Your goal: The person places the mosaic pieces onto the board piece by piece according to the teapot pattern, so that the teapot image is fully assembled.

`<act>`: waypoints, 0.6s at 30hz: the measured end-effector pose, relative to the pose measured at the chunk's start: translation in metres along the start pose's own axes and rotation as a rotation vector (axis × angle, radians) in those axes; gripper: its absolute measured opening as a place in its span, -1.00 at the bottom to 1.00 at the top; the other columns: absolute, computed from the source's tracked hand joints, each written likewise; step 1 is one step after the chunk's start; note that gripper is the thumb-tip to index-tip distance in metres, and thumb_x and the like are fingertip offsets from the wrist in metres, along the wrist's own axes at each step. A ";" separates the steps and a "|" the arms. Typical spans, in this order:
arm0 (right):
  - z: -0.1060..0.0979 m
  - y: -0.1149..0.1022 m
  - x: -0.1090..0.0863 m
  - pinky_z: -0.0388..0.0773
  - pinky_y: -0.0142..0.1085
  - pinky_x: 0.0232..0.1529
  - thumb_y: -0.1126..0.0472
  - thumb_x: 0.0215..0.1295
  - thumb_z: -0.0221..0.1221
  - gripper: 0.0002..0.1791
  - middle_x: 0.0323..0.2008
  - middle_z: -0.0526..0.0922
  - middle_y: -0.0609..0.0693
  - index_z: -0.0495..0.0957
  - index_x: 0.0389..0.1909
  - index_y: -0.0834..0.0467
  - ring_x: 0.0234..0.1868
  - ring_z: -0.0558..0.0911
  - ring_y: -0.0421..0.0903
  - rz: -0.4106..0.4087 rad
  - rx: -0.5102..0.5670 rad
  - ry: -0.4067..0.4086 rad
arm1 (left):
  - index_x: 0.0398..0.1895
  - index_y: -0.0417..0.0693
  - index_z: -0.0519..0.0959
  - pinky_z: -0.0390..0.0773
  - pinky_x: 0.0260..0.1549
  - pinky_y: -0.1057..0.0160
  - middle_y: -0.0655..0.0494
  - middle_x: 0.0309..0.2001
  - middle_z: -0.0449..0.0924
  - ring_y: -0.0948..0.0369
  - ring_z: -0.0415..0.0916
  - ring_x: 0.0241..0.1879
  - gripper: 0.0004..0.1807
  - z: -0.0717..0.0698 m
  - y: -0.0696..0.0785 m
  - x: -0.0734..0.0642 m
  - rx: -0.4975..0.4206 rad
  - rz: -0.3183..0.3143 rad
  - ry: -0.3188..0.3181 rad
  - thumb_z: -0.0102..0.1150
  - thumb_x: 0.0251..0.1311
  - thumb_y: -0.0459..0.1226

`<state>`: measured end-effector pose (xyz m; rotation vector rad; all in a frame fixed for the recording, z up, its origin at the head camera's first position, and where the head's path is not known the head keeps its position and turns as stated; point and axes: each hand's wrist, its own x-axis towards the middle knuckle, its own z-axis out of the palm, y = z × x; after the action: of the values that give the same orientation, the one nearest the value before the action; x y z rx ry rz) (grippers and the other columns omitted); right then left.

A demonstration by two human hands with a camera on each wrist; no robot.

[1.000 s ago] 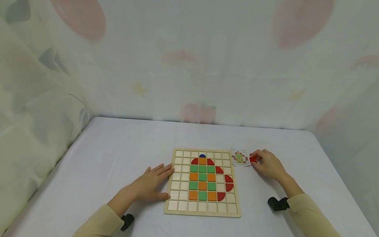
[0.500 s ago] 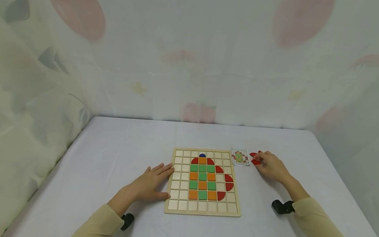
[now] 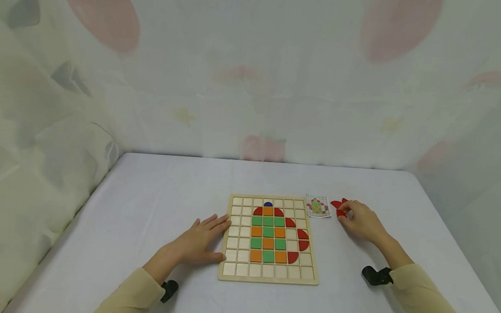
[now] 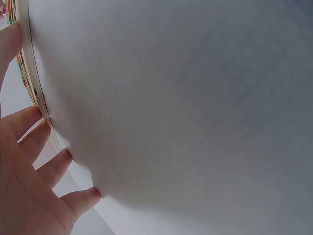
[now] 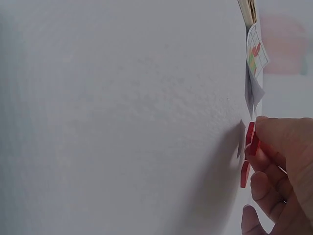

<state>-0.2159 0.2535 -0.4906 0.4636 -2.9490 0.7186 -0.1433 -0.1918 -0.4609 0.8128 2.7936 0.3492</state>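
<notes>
A wooden grid board lies on the table, with green and orange square tiles, red rounded tiles and a blue half-round tile in its cells. Against its left edge my left hand rests with fingers spread and straight; the left wrist view shows fingertips at the board's side. Right of the picture card, my right hand pinches a red tile between thumb and fingers, also visible in the right wrist view. Its exact shape is partly hidden. More red tiles lie beside the fingertips, partly covered by the hand.
A small card printed with a coloured grid pattern lies by the board's upper right corner, its edge curled up in the right wrist view. White cloth covers the table. A patterned curtain hangs behind it.
My right hand has drawn slightly right, away from the card, uncovering more red tiles, and now pinches one. My left hand has stayed on the board's edge.
</notes>
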 end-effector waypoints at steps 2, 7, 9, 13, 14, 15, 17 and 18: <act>0.000 0.000 0.000 0.40 -0.28 -0.43 0.26 0.10 0.22 -0.76 -0.34 0.57 0.10 0.52 -0.22 0.28 -0.43 0.43 -0.09 0.005 0.011 0.001 | 0.41 -0.04 0.09 0.03 0.17 -0.35 0.04 0.43 0.01 -0.09 -0.05 0.39 -0.09 0.000 0.000 0.000 -0.002 0.006 0.000 0.21 0.04 0.10; -0.002 -0.003 -0.001 0.38 -0.29 -0.45 0.27 0.11 0.22 -0.77 -0.34 0.57 0.09 0.52 -0.20 0.26 -0.44 0.41 -0.10 -0.008 0.036 0.022 | 0.41 -0.06 0.10 0.02 0.16 -0.36 0.02 0.43 0.01 -0.10 -0.05 0.38 -0.09 -0.001 0.001 0.000 -0.009 0.014 0.001 0.21 0.05 0.09; -0.002 -0.004 -0.002 0.39 -0.28 -0.43 0.28 0.11 0.22 -0.76 -0.33 0.57 0.09 0.53 -0.18 0.26 -0.43 0.43 -0.09 -0.029 0.033 0.044 | 0.41 -0.06 0.10 0.03 0.16 -0.36 0.02 0.43 0.01 -0.10 -0.04 0.38 -0.09 -0.001 0.001 0.000 -0.009 0.017 0.001 0.21 0.05 0.09; -0.003 -0.010 -0.002 0.42 -0.25 -0.39 0.30 0.09 0.23 -0.74 -0.32 0.57 0.07 0.56 -0.16 0.24 -0.37 0.48 -0.04 -0.083 0.017 0.093 | 0.41 -0.06 0.10 0.03 0.16 -0.36 0.03 0.43 0.01 -0.10 -0.04 0.38 -0.09 -0.001 0.001 0.000 -0.007 0.014 0.001 0.22 0.05 0.09; -0.003 -0.013 -0.002 0.43 -0.24 -0.37 0.30 0.09 0.24 -0.74 -0.32 0.58 0.06 0.56 -0.16 0.24 -0.36 0.50 -0.03 -0.096 0.012 0.102 | 0.41 -0.06 0.09 0.03 0.16 -0.35 0.03 0.43 0.00 -0.10 -0.04 0.38 -0.09 -0.001 0.001 0.000 -0.006 0.011 0.000 0.21 0.05 0.09; -0.003 -0.016 -0.001 0.44 -0.23 -0.36 0.29 0.08 0.25 -0.73 -0.32 0.58 0.06 0.57 -0.16 0.24 -0.34 0.51 -0.03 -0.107 0.007 0.109 | 0.41 -0.05 0.09 0.02 0.16 -0.35 0.03 0.43 0.00 -0.09 -0.04 0.39 -0.09 -0.001 0.001 0.000 -0.005 0.009 0.000 0.21 0.04 0.09; -0.003 -0.023 -0.001 0.46 -0.22 -0.36 0.28 0.08 0.26 -0.74 -0.34 0.58 0.04 0.58 -0.17 0.23 -0.34 0.52 -0.02 -0.123 0.001 0.115 | 0.41 -0.05 0.09 0.02 0.17 -0.35 0.04 0.43 0.00 -0.09 -0.04 0.39 -0.09 -0.001 0.001 0.000 -0.001 0.004 0.001 0.22 0.04 0.09; -0.003 -0.027 0.000 0.46 -0.21 -0.36 0.28 0.08 0.27 -0.74 -0.34 0.58 0.03 0.58 -0.18 0.22 -0.34 0.53 -0.02 -0.126 -0.002 0.115 | 0.41 -0.05 0.09 0.02 0.17 -0.34 0.04 0.43 0.00 -0.08 -0.04 0.39 -0.09 -0.001 0.001 -0.001 -0.001 0.001 0.001 0.22 0.04 0.10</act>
<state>-0.2074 0.2321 -0.4764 0.5814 -2.7847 0.7028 -0.1426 -0.1913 -0.4597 0.8140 2.7940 0.3505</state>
